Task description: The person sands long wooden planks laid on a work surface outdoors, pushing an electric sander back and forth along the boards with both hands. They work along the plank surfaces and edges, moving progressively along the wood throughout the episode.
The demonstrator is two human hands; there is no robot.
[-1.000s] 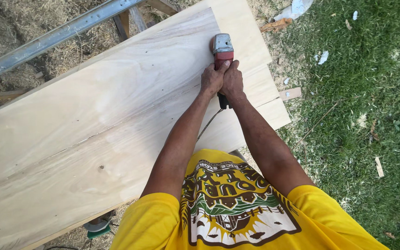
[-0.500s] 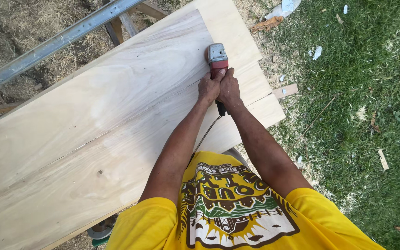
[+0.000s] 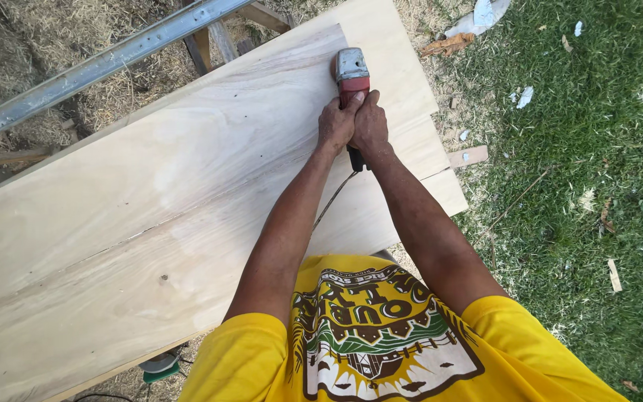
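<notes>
Outdoors on pale planks (image 3: 150, 208), both hands' fingers (image 3: 334, 119) clench the red power tool (image 3: 352, 74); keeping it flat beyond the fingertips seems wise.

Power tool (image 3: 352, 74): red body, grey metal head, black rear handle. Wooden panel (image 3: 150, 208): pale cream, faint tan grain streaks, one small dark knot. T-shirt (image 3: 381, 342): bright yellow, print in brown, green, white. Metal rail (image 3: 98, 67): dull grey. Grass (image 3: 582, 186): green, flecked with pale wood chips. Straw ground (image 3: 46, 37): dry beige.
</notes>
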